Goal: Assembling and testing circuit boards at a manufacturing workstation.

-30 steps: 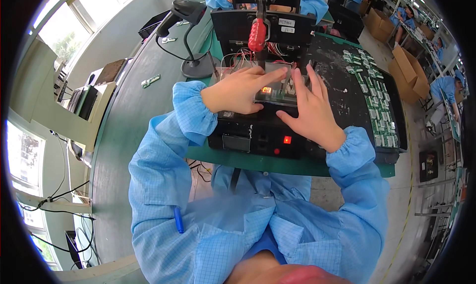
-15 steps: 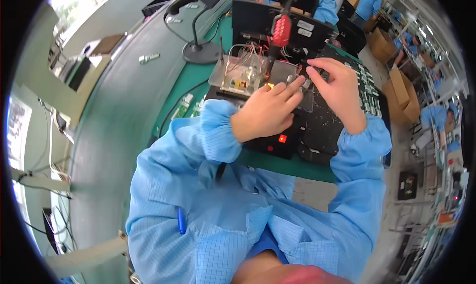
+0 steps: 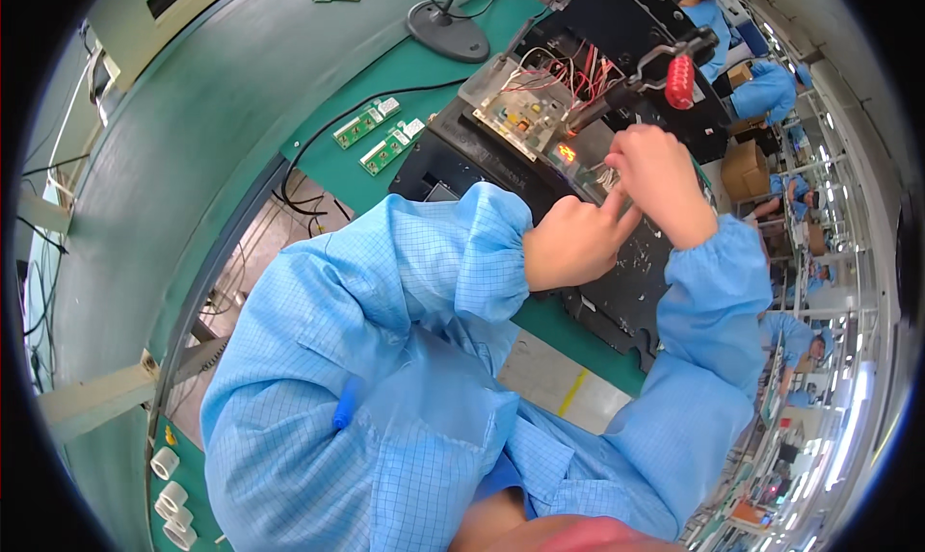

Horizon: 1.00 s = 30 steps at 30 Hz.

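Observation:
Both my hands meet over the right part of a black test fixture (image 3: 496,162). My left hand (image 3: 576,244) has two fingers stretched toward my right fingertips, the others curled; nothing shows in it. My right hand (image 3: 660,178) is closed, its fingers bent together in a pinch over small metal parts; what it grips is hidden. Just left of it, an orange lit display (image 3: 566,153) glows on the fixture. A circuit board with components (image 3: 520,117) sits under clear plastic, with red and white wires (image 3: 578,70) behind. A toggle clamp with a red handle (image 3: 679,82) stands above.
Two green circuit boards (image 3: 366,123) lie on the green mat, left of the fixture, beside a black cable (image 3: 328,147). A round black stand base (image 3: 448,32) stands farther back. White rings (image 3: 171,499) lie at lower left. Other people in blue work behind, near a cardboard box (image 3: 745,170).
The view has turned, so the fixture appears tilted. My left hand has moved from spread over the fixture to beside my right hand. My right fingers have closed and come down.

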Tool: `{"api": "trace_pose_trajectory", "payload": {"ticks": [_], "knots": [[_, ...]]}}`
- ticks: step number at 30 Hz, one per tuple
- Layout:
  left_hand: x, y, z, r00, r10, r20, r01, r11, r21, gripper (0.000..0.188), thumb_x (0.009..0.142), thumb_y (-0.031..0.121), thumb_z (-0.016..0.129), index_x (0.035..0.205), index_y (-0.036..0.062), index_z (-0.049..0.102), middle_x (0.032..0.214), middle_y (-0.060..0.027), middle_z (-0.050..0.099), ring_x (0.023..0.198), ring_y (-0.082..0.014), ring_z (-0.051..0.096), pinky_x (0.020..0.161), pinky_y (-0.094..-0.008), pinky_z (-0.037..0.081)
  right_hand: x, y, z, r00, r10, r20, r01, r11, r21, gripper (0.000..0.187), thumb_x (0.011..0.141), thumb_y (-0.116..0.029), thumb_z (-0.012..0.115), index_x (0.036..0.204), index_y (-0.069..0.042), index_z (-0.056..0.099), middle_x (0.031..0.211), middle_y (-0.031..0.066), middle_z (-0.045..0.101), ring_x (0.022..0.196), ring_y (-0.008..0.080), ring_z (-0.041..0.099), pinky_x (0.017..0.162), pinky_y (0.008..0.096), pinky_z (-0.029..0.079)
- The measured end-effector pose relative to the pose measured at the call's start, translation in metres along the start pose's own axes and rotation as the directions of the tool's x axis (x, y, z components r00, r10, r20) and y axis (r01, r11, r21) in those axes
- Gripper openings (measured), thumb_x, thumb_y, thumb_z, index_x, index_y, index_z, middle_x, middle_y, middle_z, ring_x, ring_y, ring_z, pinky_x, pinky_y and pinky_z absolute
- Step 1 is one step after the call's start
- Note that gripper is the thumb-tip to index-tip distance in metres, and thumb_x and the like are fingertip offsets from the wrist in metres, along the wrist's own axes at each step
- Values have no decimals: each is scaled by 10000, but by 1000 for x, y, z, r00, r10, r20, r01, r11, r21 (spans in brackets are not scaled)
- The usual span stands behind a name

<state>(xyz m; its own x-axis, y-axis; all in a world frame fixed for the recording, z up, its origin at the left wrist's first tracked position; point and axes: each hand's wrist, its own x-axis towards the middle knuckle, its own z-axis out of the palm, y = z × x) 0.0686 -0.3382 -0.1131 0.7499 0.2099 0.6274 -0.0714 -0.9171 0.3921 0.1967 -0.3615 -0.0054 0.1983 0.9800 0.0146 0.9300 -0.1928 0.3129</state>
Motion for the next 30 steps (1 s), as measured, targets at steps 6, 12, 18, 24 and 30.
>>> {"api": "trace_pose_trajectory", "payload": {"ticks": [6,12,18,24,30], "knots": [[-1,4,4,999,-25,-39,23,999,-48,548,693,197,734,1176,8,555,1171,-245,562,598,-263,674,486,-369,519,0,7,3,997,-73,-27,76,988,132,129,836,-157,689,819,-29,685,856,149,664,794,354,675,674,460,538],[-1,1,2,999,-20,-44,16,997,-69,481,708,198,725,1118,0,572,1201,-249,572,584,-259,679,478,-377,514,-4,5,2,996,-79,-38,83,988,127,140,841,-182,691,815,-45,702,844,126,665,776,349,669,679,460,532],[0,-2,-2,999,-33,-10,32,994,-104,379,733,188,696,1045,8,579,1148,-229,601,557,-262,675,471,-380,507,0,5,2,998,-50,-24,53,988,143,134,831,-173,694,814,-40,703,838,132,662,775,351,666,682,452,533],[-2,-5,-5,999,-35,-30,31,991,-132,294,735,178,682,965,18,593,1150,-224,603,559,-260,677,478,-385,511,4,11,-3,996,-74,-47,84,958,275,117,813,-154,701,818,-37,702,836,135,663,765,356,660,675,442,528],[-1,-6,-3,999,-36,-8,34,986,-161,225,738,170,669,901,26,609,1167,-234,596,564,-254,680,491,-376,517,1,8,-2,999,-50,-4,50,965,259,97,780,-74,698,845,-3,701,803,158,655,738,338,649,646,411,507]]}}
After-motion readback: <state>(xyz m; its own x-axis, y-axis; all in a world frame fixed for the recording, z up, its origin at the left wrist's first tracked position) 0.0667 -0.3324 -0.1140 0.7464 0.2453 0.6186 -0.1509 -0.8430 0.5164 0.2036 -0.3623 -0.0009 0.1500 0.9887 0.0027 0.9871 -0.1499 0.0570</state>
